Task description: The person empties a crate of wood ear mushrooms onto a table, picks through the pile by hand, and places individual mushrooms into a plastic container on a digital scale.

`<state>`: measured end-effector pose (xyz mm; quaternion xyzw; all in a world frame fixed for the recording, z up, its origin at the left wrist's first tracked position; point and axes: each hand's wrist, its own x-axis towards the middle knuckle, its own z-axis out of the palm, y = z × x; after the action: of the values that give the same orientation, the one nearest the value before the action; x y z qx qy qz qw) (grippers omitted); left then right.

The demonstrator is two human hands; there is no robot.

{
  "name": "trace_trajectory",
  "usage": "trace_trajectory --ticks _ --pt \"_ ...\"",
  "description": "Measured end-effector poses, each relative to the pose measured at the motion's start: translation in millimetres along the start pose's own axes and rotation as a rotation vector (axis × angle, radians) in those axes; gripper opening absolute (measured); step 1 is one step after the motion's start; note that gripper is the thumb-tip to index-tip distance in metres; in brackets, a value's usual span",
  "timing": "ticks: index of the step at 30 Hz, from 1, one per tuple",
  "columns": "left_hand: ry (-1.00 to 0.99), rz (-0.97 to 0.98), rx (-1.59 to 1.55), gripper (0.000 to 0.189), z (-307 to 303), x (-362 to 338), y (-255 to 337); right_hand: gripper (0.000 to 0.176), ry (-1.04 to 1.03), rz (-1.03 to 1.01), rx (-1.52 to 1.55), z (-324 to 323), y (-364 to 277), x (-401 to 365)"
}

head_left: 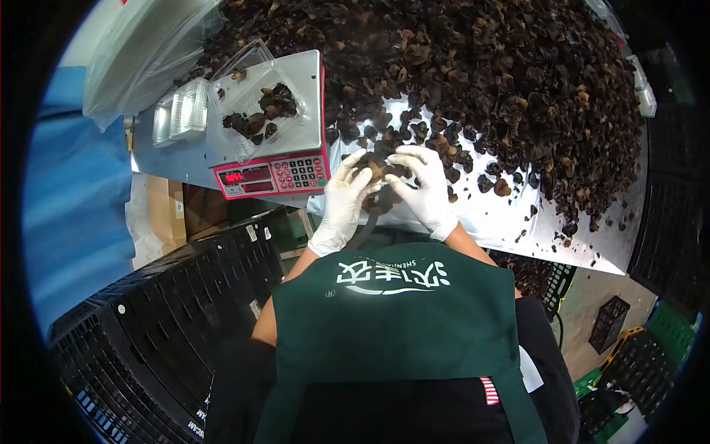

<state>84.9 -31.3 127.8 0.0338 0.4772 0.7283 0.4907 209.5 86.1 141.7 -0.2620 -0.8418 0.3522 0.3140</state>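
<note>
My left hand (343, 203) and my right hand (427, 191), both in white gloves, meet in front of my chest at the table's near edge. Between their fingertips they pinch a brown-black wood ear mushroom (378, 169), partly covered by the fingers. To the left stands a red and silver digital scale (313, 96) with lit red digits. On its pan lies an open clear plastic box (244, 150) holding several wood ear mushrooms (278, 102). Loose dark mushrooms lie just beyond my fingertips.
A large heap of wood ear mushrooms (473, 55) covers the far and right side of the table. Stacked clear boxes (181, 111) stand left of the scale. Black crates (177, 311) are at lower left; a small dark crate (610, 323) sits on the floor at right.
</note>
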Motion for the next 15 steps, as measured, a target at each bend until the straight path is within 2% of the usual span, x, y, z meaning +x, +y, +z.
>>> trace_trajectory --ticks 1,3,4,5,7,15 --pt "0.000 -0.001 0.001 0.045 2 -1 2 0.023 0.001 0.002 0.000 -1 -2 -1" --pt "0.019 0.051 -0.028 0.044 7 -2 6 0.018 -0.200 0.544 0.568 -3 -6 -5" --pt "0.032 0.065 -0.018 0.045 10 -3 7 0.011 -0.209 0.487 0.514 -1 -6 -5" --pt "0.033 0.065 -0.018 0.045 14 -5 8 0.011 -0.209 0.487 0.514 -1 -10 -3" --pt "0.067 0.092 0.040 0.047 21 -8 10 0.009 -0.247 0.692 0.754 -5 -21 5" --pt "0.009 0.259 0.317 0.051 27 -15 22 0.017 -0.288 0.863 0.961 -8 -16 4"
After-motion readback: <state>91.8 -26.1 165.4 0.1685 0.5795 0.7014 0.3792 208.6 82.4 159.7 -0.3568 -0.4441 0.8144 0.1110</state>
